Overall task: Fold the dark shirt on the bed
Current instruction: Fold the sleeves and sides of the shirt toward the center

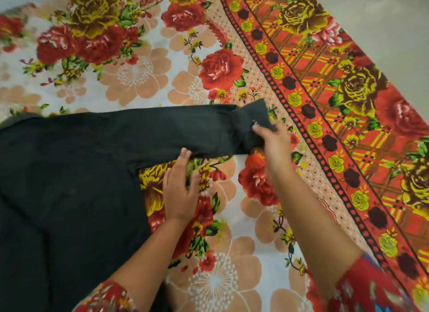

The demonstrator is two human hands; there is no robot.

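While it lies spread flat on the bed, the black cloth shirt (pixel 69 184) fills the left side of the view, its body toward the lower left. Item one, long sleeve (pixel 162 130): stretched out straight to the right across the white bedsheet printed with red, yellow and peach flowers (pixel 139 74). Item two, cuff (pixel 255 113): at the far right end of the sleeve, slightly lifted and angled, near the sheet's orange-red checked border with yellow roses (pixel 325 91). Left hand (pixel 180 191): fingers straight and spread, palm down over the sheet, fingertips touching the sleeve's lower edge about midway along it; holding nothing. Right hand (pixel 272 139): grips the cuff end, thumb on top of the cloth, fingers curled beneath it. Both forearms are bare, ending in red patterned garment sleeves (pixel 371 286) at the lower edge. Grey floor (pixel 383 9) shows beyond the bed at upper right.
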